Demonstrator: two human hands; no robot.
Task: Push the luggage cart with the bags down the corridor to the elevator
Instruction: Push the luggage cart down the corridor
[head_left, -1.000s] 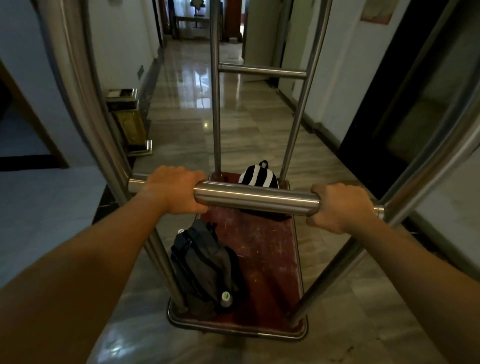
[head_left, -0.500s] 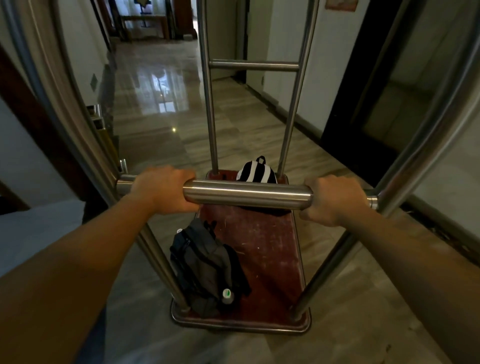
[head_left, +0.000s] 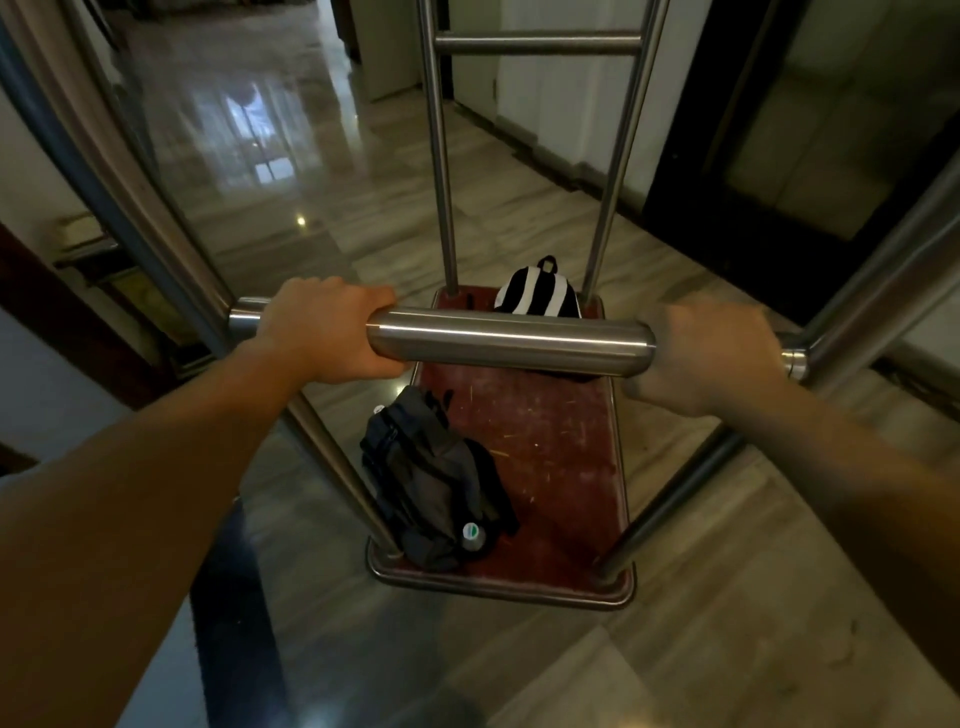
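Note:
The luggage cart has steel posts, a thick steel handle bar (head_left: 511, 340) and a red carpeted deck (head_left: 561, 452). My left hand (head_left: 324, 332) grips the bar's left end and my right hand (head_left: 701, 353) grips its right end, slightly blurred. A dark grey backpack (head_left: 431, 480) with a bottle in its side pocket lies at the deck's near left corner. At the far end a black-and-white striped backpack (head_left: 537, 291) stands upright, partly hidden by the bar.
A glossy marble corridor floor (head_left: 311, 171) stretches ahead. A dark framed doorway (head_left: 779, 156) is on the right wall, close to the cart. A low stand (head_left: 93, 249) and dark wood trim sit by the left wall.
The cart has rolled forward down the corridor and turned a little right. The dark doorway on the right is nearer, and the left wall's stand has slid back past me. Both hands kept their grip.

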